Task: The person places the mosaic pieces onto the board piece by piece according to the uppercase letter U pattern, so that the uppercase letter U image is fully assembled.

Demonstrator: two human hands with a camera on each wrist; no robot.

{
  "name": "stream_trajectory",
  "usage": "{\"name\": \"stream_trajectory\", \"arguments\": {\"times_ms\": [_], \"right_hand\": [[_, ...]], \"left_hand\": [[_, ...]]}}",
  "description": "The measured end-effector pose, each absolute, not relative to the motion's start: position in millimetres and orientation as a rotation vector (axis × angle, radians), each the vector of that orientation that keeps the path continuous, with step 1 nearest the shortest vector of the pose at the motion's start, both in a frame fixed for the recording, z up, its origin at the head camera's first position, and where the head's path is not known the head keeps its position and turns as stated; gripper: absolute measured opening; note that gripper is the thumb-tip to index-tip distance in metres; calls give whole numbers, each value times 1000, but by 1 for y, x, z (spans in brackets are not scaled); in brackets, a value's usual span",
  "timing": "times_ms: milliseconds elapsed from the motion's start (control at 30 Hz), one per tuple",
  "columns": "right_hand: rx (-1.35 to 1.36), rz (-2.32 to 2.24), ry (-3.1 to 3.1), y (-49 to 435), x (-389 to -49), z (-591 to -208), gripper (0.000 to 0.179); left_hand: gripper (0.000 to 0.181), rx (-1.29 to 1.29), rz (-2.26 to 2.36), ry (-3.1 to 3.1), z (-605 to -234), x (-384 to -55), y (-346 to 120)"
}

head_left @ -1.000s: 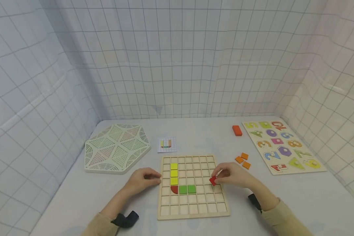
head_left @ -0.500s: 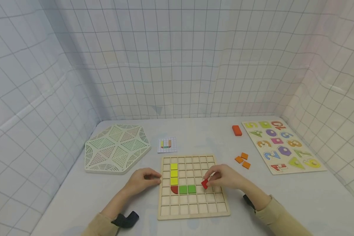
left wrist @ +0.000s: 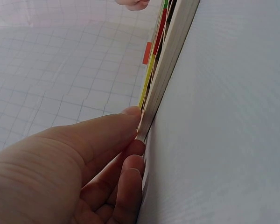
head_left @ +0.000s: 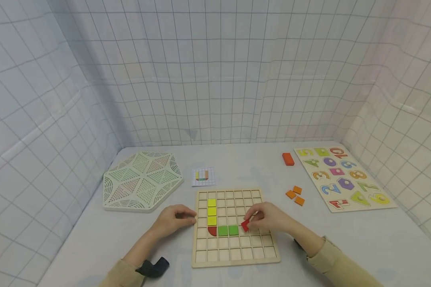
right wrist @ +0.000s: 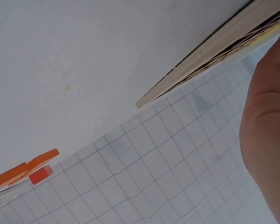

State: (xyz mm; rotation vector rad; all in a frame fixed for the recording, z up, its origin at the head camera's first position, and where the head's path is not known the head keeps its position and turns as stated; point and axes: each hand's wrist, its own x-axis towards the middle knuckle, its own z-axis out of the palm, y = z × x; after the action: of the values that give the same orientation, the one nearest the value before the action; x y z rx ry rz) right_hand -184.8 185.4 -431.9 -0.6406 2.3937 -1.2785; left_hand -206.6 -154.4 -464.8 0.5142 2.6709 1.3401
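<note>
Fingers of right hand pinch red piece, askew, right of centre over grid board; contact unclear. Left hand, thumb and curled fingers, holds grid board's left edge. Apparent step: placing red piece. Next move likely calls for squaring it to grid board.

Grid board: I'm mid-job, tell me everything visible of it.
The grid board is pale, wood-looking and roughly square, rimmed, with thin strips dividing it into cells. It lies flat on the table, most cells bare, bearing three yellow tiles in a column, a dark red quarter-round below and two green tiles right of that. The left hand touches its left edge; the right hand, over its right half, pinches a red tile; whether that touches the board is unclear.
</note>
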Motion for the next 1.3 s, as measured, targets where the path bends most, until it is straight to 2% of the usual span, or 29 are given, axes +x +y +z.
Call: {"name": "stream_trajectory", "arguments": {"times_ms": [900, 1300], "right_hand": [[-623, -1220, 2444, 179, -184, -436, 10], [-634, -1194, 2448, 179, -185, -436, 17]], "left_hand": [[18, 537, 1351, 2670, -463, -206, -155], [19, 535, 1367, 2662, -464, -205, -155]]}}
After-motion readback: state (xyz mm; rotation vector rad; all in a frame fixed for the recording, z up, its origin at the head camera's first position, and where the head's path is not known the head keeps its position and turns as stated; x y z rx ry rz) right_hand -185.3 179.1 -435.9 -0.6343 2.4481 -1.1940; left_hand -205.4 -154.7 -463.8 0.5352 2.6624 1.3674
